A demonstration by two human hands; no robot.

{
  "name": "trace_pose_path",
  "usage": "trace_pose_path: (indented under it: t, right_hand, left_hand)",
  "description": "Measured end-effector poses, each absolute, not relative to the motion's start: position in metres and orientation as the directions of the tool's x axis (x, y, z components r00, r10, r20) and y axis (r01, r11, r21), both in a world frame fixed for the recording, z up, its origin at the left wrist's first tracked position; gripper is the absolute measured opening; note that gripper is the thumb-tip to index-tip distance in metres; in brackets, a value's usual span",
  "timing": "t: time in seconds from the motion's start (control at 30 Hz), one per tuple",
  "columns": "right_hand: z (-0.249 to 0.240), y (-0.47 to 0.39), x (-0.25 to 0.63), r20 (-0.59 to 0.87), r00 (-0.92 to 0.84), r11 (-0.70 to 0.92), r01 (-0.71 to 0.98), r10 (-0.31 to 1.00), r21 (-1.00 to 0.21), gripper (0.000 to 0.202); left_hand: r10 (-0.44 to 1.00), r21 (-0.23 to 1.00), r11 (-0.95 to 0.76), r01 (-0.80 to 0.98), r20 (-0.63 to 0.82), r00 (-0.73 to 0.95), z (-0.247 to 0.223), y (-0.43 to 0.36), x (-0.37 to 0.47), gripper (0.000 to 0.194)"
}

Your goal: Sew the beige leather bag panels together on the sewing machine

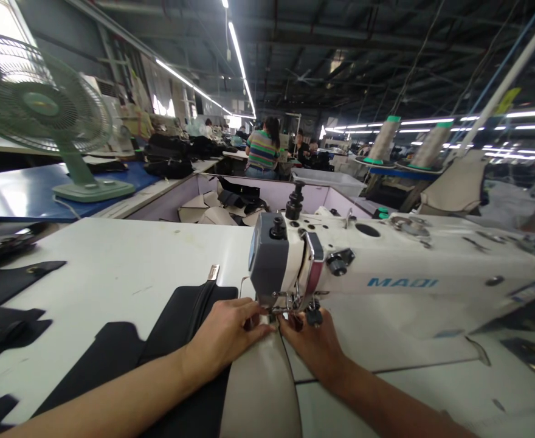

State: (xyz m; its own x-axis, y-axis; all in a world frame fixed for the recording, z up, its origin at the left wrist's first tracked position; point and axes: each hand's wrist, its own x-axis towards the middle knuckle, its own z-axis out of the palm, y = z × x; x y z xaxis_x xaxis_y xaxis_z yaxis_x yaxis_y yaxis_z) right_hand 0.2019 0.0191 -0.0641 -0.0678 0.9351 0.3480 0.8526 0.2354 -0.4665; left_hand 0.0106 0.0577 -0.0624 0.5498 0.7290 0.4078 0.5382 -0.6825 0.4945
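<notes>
A beige fabric panel (261,389) runs under the needle area of a white sewing machine (386,261) marked MAQI. Just left of the presser foot, my left hand (224,331) pinches the panel's far end between thumb and fingers. My right hand (315,350) is curled at the panel's right edge, close beside the foot; its fingertips are partly hidden by the machine parts. Under my left wrist lies a black fabric piece (179,319) with a zipper, its metal pull tab (213,272) sticking out at the far end.
More black pieces (7,316) lie at the table's left. Behind the table is a lilac-walled bin (153,207) with beige and black pieces. A green fan (89,190) stands on a blue surface at left. Thread cones (385,140) stand back right. A person in a striped shirt (262,149) is farther off.
</notes>
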Motion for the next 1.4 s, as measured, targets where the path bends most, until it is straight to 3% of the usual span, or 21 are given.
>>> trace_pose_path:
  t: [0.23,0.4,0.63,0.83,1.17,1.4]
  right_hand:
    - [-0.058,0.007,0.228,0.428,-0.095,0.326,0.798,0.899,-0.506,0.007]
    - [-0.055,0.009,0.225,0.309,-0.105,0.279,0.750,0.945,-0.599,0.007]
    - [-0.054,0.015,0.212,0.274,-0.115,0.274,0.694,0.955,-0.666,0.022]
    - [-0.053,0.014,0.214,0.123,-0.051,0.129,0.578,0.991,-0.805,0.017]
    - [-0.060,0.016,0.211,0.181,-0.079,0.195,0.530,0.980,-0.825,0.007]
    - [-0.061,0.017,0.209,0.296,-0.101,0.295,0.599,0.950,-0.744,0.010]
  left_hand:
    - [0.692,0.446,-0.720,0.531,0.406,0.597,-0.063,0.058,0.003,0.009]
    - [0.679,0.432,-0.733,0.525,0.418,0.604,-0.067,0.061,0.005,0.009]
    - [0.645,0.396,-0.763,0.511,0.405,0.648,-0.067,0.062,0.004,0.022]
    - [0.589,0.433,-0.801,0.413,0.449,0.672,-0.063,0.060,0.003,0.022]
    - [0.588,0.499,-0.793,0.350,0.474,0.656,-0.061,0.059,0.006,0.024]
    - [0.743,0.576,-0.651,0.494,0.348,0.573,-0.056,0.058,0.013,0.014]
